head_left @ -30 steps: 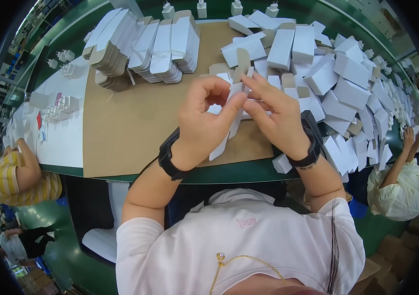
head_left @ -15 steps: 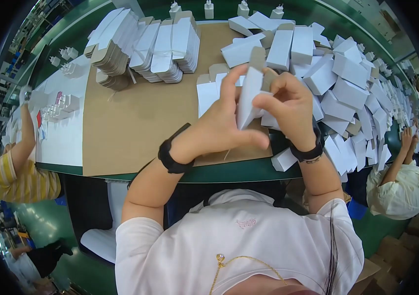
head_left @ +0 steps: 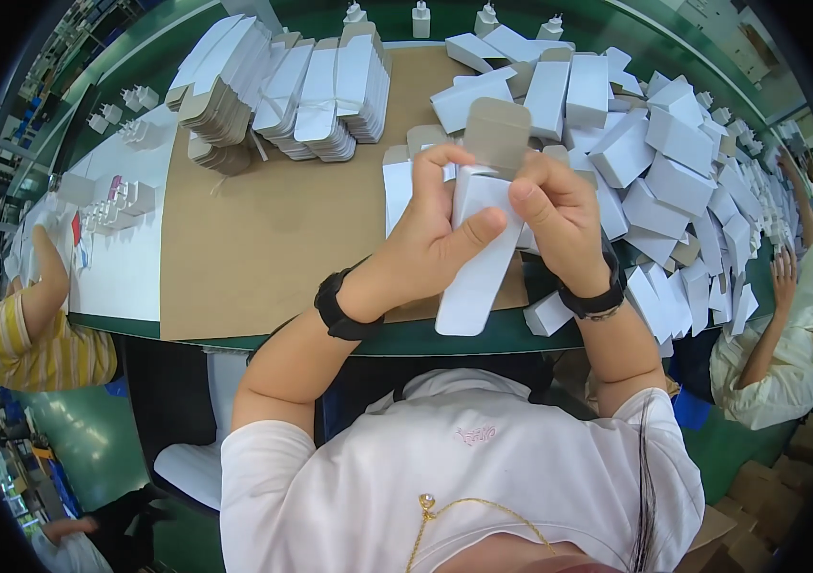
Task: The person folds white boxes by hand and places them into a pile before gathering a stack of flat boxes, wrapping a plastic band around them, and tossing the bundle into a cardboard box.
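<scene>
Between my hands, above the brown cardboard sheet (head_left: 244,239), is a small white carton (head_left: 475,272). Its grey-brown end flap (head_left: 498,134) stands up at the far end, and a long white panel reaches toward me. My left hand (head_left: 416,234) grips the carton's left side, thumb across the white face. On the right edge, just below the flap, my right hand (head_left: 567,224) pinches it with thumb and fingers. The carton's underside and some fingertips are hidden.
Stacks of flat white cartons (head_left: 316,91) lie at the far left of the sheet. Formed white boxes (head_left: 678,181) are heaped on the right. White plug-like pieces (head_left: 421,19) stand along the back. Other people work at both sides, one in a striped yellow shirt (head_left: 43,344).
The carton has turned from edge-on to showing its broad face, with the long panel now toward me. My left thumb has moved onto it. Both co-workers' arms have shifted.
</scene>
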`<state>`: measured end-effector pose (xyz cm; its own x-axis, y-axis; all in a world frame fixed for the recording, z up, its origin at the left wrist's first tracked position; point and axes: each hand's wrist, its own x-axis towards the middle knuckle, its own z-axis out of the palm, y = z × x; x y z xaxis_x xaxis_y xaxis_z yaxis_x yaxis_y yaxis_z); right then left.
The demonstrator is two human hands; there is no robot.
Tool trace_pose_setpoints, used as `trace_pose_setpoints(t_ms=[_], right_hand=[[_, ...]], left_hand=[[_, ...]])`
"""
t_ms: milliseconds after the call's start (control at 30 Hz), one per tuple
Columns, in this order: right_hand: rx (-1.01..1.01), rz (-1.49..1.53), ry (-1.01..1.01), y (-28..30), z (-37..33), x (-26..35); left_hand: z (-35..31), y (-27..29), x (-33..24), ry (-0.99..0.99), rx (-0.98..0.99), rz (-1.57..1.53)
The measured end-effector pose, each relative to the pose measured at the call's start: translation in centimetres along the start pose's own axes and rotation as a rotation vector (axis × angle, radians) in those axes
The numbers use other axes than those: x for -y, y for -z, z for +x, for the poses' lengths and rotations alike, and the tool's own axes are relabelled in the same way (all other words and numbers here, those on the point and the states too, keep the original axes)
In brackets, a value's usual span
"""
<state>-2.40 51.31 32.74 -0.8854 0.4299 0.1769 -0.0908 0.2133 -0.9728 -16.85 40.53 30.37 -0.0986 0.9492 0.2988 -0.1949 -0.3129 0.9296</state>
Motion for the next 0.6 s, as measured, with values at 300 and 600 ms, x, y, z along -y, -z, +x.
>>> trace_pose_setpoints(t_ms=[300,600], right_hand=[[-0.147,-0.059,0.207,-0.5,0.4,0.9],[-0.159,0.002,-0.019,0.1,0.6,1.9]], left_hand=[[0.2,1.3,-0.3,-0.005,0.089,0.179],[0.1,1.8,-1.9,0.052,0.151,0.340]])
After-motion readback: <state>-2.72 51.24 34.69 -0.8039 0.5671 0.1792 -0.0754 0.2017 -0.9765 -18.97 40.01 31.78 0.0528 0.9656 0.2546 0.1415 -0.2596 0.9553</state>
